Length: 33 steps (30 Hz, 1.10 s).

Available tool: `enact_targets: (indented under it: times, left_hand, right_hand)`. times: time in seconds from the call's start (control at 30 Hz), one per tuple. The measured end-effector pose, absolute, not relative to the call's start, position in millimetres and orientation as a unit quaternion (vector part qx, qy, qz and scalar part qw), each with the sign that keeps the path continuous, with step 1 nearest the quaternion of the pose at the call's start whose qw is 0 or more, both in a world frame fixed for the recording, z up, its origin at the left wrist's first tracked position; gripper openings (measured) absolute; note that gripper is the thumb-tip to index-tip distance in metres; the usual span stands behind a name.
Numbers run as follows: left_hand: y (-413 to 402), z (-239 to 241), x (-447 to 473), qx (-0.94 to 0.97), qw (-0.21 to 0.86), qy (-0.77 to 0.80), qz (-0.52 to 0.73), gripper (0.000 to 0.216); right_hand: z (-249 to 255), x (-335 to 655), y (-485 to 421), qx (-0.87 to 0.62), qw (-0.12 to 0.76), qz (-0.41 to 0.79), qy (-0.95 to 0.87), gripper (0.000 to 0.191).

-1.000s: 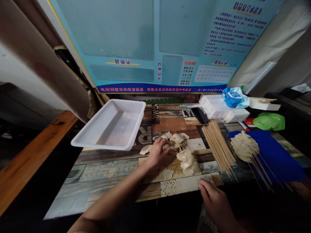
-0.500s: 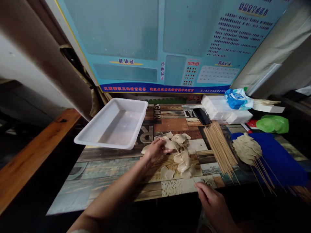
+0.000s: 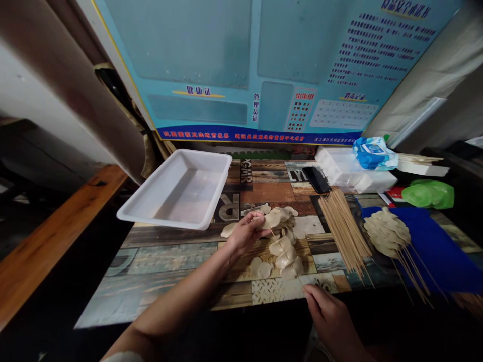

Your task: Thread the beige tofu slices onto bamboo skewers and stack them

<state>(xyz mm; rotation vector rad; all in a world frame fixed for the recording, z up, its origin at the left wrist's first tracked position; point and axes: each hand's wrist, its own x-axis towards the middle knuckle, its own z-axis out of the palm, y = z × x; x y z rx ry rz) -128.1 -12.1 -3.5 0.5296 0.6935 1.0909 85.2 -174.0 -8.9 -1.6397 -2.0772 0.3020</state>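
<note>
My right hand (image 3: 327, 307), at the table's front edge, is closed around the lower end of a thin wooden skewer (image 3: 301, 280). Several pale, thin round slices (image 3: 286, 257) are threaded along that skewer, which slants up and left. At its far tip, my left hand (image 3: 247, 230) pinches another pale slice (image 3: 272, 218) between thumb and fingers. Whether the tip has pierced this slice I cannot tell. Just behind lies a loose pile of slices (image 3: 290, 213), partly hidden by the left hand. A couple of overlapping slices (image 3: 260, 268) rest nearer to me.
A white plastic tub (image 3: 206, 221) stands at the back left. To the right are a bundle of bare skewers (image 3: 344, 231), filled skewers (image 3: 387, 232) by a blue cloth (image 3: 433, 251), a phone (image 3: 316, 180), white packs (image 3: 335, 163) and a green bag (image 3: 428, 194).
My left hand has turned and lifted slightly, with the slice in its fingers now more upright at the skewer's tip. My right hand holds nearly still. The view has shifted a little.
</note>
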Motion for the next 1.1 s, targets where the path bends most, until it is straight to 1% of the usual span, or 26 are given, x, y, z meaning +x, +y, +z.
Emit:
enact_targets:
  times: [0.23,0.4,0.47,0.6,0.67,0.8,0.93,1.03,1.1]
  left_hand:
    - [-22,5,-120,0.309,0.746,0.314,0.499,0.031]
    - [-23,7,-119,0.264,0.755,0.310,0.514,0.033]
    - [-22,8,-120,0.228,0.776,0.305,0.503,0.030]
    - [-22,10,-121,0.162,0.813,0.310,0.466,0.017]
    - [-24,9,-119,0.154,0.818,0.310,0.460,0.016]
    - [-27,6,-115,0.186,0.796,0.306,0.488,0.024]
    - [-29,2,-113,0.245,0.743,0.332,0.526,0.031]
    - [-31,-1,-110,0.290,0.718,0.339,0.535,0.031]
    - [-35,-4,-108,0.310,0.716,0.334,0.529,0.036]
  right_hand:
    - [-8,87,-173,-0.600,0.235,0.101,-0.758,0.033]
    - [-5,85,-172,-0.592,0.253,0.093,-0.760,0.031]
    - [-5,85,-171,-0.590,0.261,0.093,-0.758,0.030]
    - [-7,85,-170,-0.589,0.274,0.092,-0.754,0.029]
    - [-8,85,-170,-0.588,0.276,0.088,-0.755,0.029]
    - [-9,84,-169,-0.594,0.269,0.084,-0.753,0.029]
    - [-10,84,-170,-0.599,0.267,0.090,-0.749,0.030]
    - [-12,84,-171,-0.605,0.264,0.097,-0.745,0.030]
    - [-12,83,-171,-0.607,0.262,0.102,-0.743,0.030]
